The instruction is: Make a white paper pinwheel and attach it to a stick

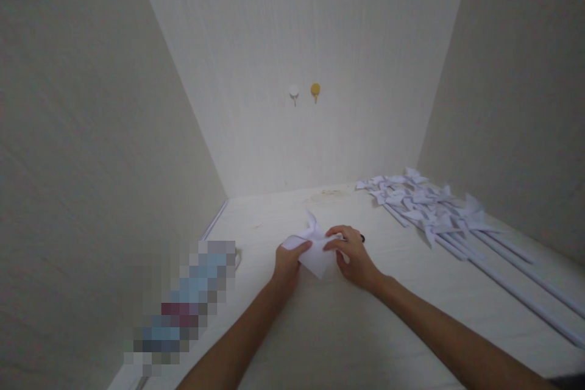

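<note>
A white paper pinwheel (pixel 319 259), with curved blades and one pointed corner facing me, is between my hands above the white surface. My left hand (pixel 289 262) grips its left side, thumb lying on top of the paper. From the right, the fingers of my right hand (pixel 353 256) are bent and closed at the edge of a blade. A small black end (pixel 362 237) sticks out behind my right hand; the rest of that object is hidden, so its kind cannot be told.
Several white paper pinwheels (pixel 429 210) lie heaped at the right, with long white sticks (pixel 516 285) reaching toward me. A blurred-out object (pixel 192 292) lies at the left. Walls enclose the surface; a white hook (pixel 294 91) and a yellow hook (pixel 315 90) are on the back one.
</note>
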A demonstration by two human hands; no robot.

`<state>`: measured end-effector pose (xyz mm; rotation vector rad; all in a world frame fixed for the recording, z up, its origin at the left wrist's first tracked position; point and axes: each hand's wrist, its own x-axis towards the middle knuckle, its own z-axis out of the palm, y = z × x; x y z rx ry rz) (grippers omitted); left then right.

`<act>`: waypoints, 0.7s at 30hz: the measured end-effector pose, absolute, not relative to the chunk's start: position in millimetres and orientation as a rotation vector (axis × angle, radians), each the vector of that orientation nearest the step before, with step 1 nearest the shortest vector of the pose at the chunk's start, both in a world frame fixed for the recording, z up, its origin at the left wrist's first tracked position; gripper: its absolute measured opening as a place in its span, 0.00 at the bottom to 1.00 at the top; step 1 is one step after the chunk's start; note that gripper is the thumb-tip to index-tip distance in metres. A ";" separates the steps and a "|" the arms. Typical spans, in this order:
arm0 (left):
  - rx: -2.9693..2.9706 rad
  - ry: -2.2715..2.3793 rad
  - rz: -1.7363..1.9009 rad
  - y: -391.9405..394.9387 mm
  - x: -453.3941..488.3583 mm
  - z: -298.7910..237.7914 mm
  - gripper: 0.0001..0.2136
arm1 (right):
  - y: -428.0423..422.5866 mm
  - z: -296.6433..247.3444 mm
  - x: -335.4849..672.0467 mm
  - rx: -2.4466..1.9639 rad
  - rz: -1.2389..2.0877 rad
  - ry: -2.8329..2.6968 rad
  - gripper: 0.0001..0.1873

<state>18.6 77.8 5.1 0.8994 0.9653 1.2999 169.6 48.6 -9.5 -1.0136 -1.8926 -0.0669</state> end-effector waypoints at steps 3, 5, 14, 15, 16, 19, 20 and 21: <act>0.873 0.937 1.307 77.3 17.5 7.9 0.11 | 45.8 -12.4 165.4 -1.015 -0.154 -2.013 0.19; 0.869 0.928 1.300 77.0 17.4 8.4 0.11 | 45.5 -13.4 164.5 -1.008 -0.152 -2.029 0.14; 1.013 0.987 1.321 77.9 19.7 -1.1 0.10 | 49.6 -7.0 161.8 -1.047 0.213 -1.834 0.07; 1.037 1.009 1.321 78.0 19.7 -2.0 0.10 | 50.4 -7.2 161.2 -1.067 0.249 -1.804 0.07; 1.057 1.031 1.317 78.0 19.7 -2.6 0.11 | 51.3 -7.8 160.9 -1.088 0.275 -1.777 0.08; 1.105 1.066 1.303 77.4 20.0 -3.4 0.12 | 54.0 -10.7 160.8 -1.152 0.315 -1.706 0.10; 1.118 1.075 1.299 77.0 20.1 -3.3 0.12 | 54.7 -11.5 160.8 -1.168 0.326 -1.689 0.10; 1.127 1.087 1.301 76.6 20.3 -3.0 0.13 | 55.2 -12.1 160.8 -1.180 0.339 -1.675 0.10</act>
